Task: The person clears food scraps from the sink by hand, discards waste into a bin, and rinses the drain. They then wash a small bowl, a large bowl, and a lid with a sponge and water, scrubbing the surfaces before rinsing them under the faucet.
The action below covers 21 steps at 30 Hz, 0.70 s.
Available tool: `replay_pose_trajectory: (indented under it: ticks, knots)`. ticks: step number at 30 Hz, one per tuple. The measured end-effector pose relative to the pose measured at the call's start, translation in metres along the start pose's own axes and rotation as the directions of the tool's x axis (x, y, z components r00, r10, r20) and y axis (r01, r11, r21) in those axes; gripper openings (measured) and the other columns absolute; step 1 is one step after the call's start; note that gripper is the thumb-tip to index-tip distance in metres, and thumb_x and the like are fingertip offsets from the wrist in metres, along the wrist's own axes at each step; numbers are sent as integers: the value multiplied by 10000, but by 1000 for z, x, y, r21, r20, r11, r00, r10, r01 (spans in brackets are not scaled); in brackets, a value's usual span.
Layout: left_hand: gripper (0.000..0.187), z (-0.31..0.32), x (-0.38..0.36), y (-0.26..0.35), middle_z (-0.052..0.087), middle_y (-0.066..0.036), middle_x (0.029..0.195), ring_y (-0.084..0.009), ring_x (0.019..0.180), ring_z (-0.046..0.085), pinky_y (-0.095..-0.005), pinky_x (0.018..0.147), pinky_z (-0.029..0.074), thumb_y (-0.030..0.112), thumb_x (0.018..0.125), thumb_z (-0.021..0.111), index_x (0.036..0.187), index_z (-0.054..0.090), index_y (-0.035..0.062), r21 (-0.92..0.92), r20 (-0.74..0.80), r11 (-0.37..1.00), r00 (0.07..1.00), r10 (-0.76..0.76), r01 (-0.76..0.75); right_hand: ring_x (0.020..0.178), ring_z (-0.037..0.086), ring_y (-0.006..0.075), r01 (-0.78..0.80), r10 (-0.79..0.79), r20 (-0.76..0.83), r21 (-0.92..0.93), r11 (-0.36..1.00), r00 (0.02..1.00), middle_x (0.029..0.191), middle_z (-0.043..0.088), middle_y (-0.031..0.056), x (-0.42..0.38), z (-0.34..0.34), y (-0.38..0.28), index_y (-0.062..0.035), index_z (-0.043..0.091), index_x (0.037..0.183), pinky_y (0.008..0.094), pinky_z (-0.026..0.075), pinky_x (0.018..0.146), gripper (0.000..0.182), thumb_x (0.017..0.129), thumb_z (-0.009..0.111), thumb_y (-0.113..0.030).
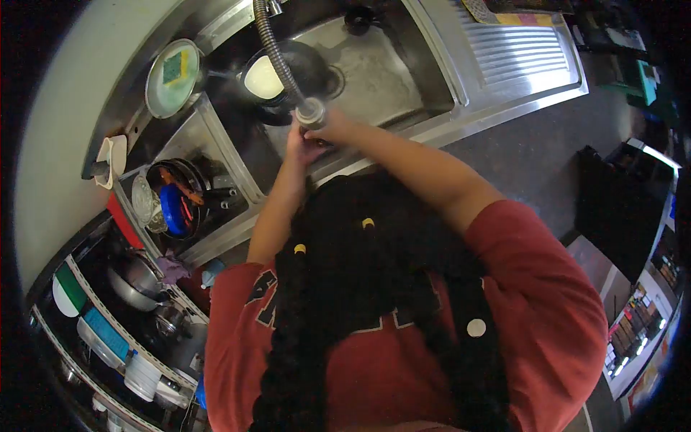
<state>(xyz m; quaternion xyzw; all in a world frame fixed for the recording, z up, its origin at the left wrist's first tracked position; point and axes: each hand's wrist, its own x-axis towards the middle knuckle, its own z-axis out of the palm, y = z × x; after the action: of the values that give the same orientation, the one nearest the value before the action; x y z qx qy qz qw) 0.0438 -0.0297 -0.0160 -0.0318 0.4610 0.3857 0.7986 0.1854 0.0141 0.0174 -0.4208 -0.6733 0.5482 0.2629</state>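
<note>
My left hand [299,147] and my right hand [334,128] meet over the near side of the sink, right under the faucet head [311,112]. Fingers of both are curled close together. The faucet head and motion blur hide part of them, and I cannot make out what they hold. Beyond them in the basin [381,79] sits a dark wok [306,65]. A white bowl [263,78] rests in it, to the left of the flexible metal spout [268,36].
A plate with a green and yellow sponge [173,68] stands left of the basin. The smaller sink holds pans and a blue item [173,209]. A ridged drainboard [515,54] extends right. Dish shelves [108,317] stand lower left. A small black item [358,20] lies in the basin's far corner.
</note>
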Motion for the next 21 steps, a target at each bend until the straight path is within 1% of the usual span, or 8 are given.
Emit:
replay_pose_trajectory:
  ticks: [4,6,7,9,11,16,19,21]
  knots:
    - [435,-2,20,-11,643,-67,1132,-214,1030,610,-454,864,500,455,928,550,1159,602,91,-42,64,976,974,216,-214,997,646,347,-45,45,85,-7,999,995,1115,660,189,8,1,63,-110,662,1114,420,502,887,504,639,810,-193]
    - [370,0,34,-11,655,-75,1086,-216,975,628,-420,830,516,381,925,576,1138,603,79,-21,34,940,939,342,-341,1000,648,354,-202,223,-175,131,971,959,1099,666,183,0,-2,93,-131,602,1232,408,503,890,670,611,836,-222]
    - [307,1,38,-12,668,-82,1041,-218,920,647,-386,797,533,306,922,603,1117,603,68,5,9,886,886,463,-463,1000,648,354,-201,222,-172,131,971,960,1099,666,183,-6,-9,93,-131,602,1232,408,503,890,670,611,836,-222]
    - [235,8,37,-14,650,-62,1018,-229,936,629,-406,834,522,265,923,608,1088,596,98,-7,-69,854,852,519,-521,1025,639,305,-627,605,-214,-47,778,767,1139,660,147,-19,-32,43,-94,563,1267,409,492,920,647,670,797,-182]
    - [167,19,29,-12,633,-43,994,-239,953,612,-427,871,511,225,924,614,1058,589,127,-13,-149,818,810,568,-576,1017,641,318,-542,523,-146,-161,825,840,1114,665,155,-24,-27,36,-95,581,1235,420,497,903,596,684,783,-198]
    - [153,43,0,4,642,-64,962,-238,923,626,-431,878,514,227,919,584,1008,603,104,-235,-129,877,907,400,-420,985,637,385,-341,330,-86,-296,892,940,1072,661,190,-20,-16,9,-95,563,1216,444,509,873,554,702,751,-182]
    - [179,52,-10,13,644,-70,973,-243,931,624,-441,881,513,253,925,543,991,616,104,-265,-223,903,932,284,-339,1092,590,392,-368,392,8,-327,871,920,1149,637,179,-17,-16,8,-112,569,1222,475,487,913,506,740,710,-169]
    - [209,45,-5,12,647,-76,977,-252,932,625,-446,882,513,270,929,526,995,620,96,-310,-159,905,954,254,-292,1196,526,391,-284,281,-62,-376,882,958,1203,619,154,-22,-7,25,-136,580,1230,513,464,935,504,741,699,-151]
